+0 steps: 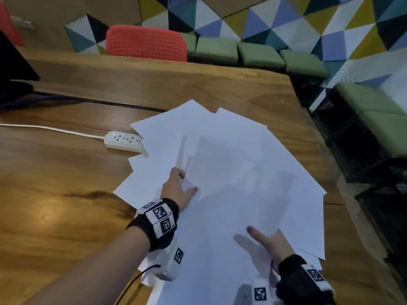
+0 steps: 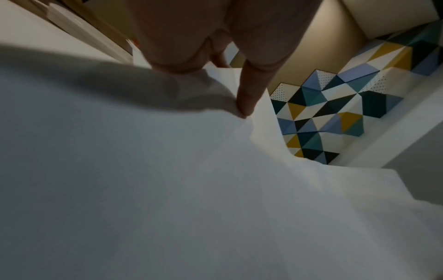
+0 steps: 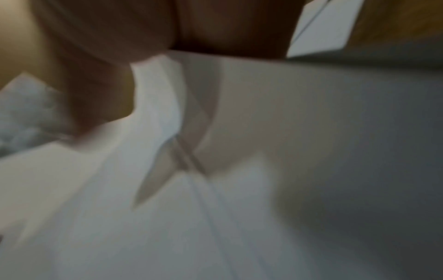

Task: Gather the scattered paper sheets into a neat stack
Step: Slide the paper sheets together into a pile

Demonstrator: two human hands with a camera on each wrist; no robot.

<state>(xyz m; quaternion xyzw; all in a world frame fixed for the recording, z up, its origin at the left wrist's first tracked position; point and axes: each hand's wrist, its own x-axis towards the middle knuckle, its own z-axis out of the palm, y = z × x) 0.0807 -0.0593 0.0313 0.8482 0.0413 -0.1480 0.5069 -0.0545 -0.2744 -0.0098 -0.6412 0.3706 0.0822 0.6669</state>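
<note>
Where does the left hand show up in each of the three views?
Head: left hand sits left of centre, resting on the spread paper sheets, thumb out.
Left wrist: it fills the top centre, one finger pointing down onto a lifted sheet edge.
Right wrist: not in it; only the right hand, blurred, at the top.
Shared landmark: the white sheets on the wooden table.

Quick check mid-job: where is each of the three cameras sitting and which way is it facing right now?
Head: worn on the head, facing forward and down at the paper sheets on the wooden table; both forearms, left hand and right hand show.
Left wrist: looks along the left hand at its fingers on the paper, patterned wall beyond.
Right wrist: blurred; looks along the right hand onto overlapping sheets.
Shared: all three show the sheets; head and left wrist share the patterned wall.
</note>
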